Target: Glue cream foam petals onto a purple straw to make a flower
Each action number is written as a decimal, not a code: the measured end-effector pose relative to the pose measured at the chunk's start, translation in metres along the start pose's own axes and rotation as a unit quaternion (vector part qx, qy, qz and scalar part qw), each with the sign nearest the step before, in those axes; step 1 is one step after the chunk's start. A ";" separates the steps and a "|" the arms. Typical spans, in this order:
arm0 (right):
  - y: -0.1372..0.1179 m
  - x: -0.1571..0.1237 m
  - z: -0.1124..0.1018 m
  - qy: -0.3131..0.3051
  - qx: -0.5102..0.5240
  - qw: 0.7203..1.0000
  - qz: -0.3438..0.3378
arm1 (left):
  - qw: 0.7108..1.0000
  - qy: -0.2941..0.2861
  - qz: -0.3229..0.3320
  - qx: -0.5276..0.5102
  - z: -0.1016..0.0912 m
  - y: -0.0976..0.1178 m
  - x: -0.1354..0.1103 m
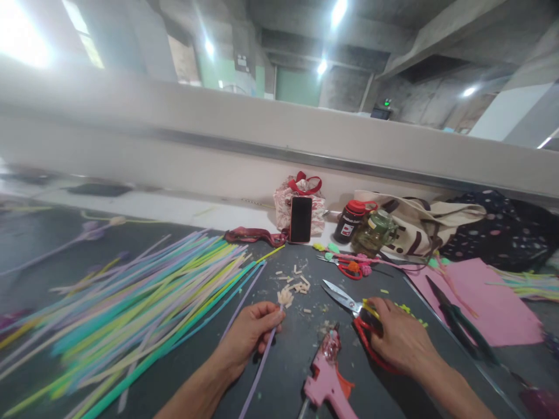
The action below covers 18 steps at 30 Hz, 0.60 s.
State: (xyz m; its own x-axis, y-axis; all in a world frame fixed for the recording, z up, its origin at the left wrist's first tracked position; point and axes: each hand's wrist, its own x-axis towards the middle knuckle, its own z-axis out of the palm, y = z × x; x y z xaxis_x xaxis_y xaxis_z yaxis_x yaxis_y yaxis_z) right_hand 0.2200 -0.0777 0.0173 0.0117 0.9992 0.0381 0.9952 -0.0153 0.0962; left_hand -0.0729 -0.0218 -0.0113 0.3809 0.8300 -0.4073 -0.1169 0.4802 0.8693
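My left hand (257,331) pinches a thin purple pipe cleaner (262,372) near its upper end. A cluster of short cream pieces (285,298) sits at that tip, just above my thumb and finger. My right hand (399,334) is closed over the red and yellow handles of a pair of scissors (349,301), whose blades point to the far left, slightly apart. Loose cream bits (301,285) lie scattered just beyond the cluster. Between my hands rests a pink glue gun (325,372), its nozzle end pointing away from me.
Many coloured pipe cleaners (166,302) spread across the left. A phone (301,219) stands at the back, near a black bottle (348,221) and a green jug (376,230). Small red-handled scissors (349,269) lie ahead; dark pliers (454,317) and pink sheets (502,302) are right.
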 end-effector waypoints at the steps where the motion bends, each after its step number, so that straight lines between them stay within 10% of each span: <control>1: 0.002 0.001 -0.001 0.001 0.002 1.000 0.001 | 1.000 0.000 0.001 -0.005 0.000 0.000 0.000; 18: 0.059 0.103 0.038 0.072 0.036 0.985 -0.155 | 0.998 0.001 0.002 -0.060 -0.001 0.010 -0.008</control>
State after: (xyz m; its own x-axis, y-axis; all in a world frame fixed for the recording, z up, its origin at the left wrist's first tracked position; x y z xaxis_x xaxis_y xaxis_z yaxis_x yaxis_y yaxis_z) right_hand 0.2839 0.0256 -0.0111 -0.3027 0.9399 0.1581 0.9531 0.2977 0.0551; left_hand -0.0775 -0.0235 0.0001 0.3778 0.8326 -0.4051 -0.2267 0.5074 0.8314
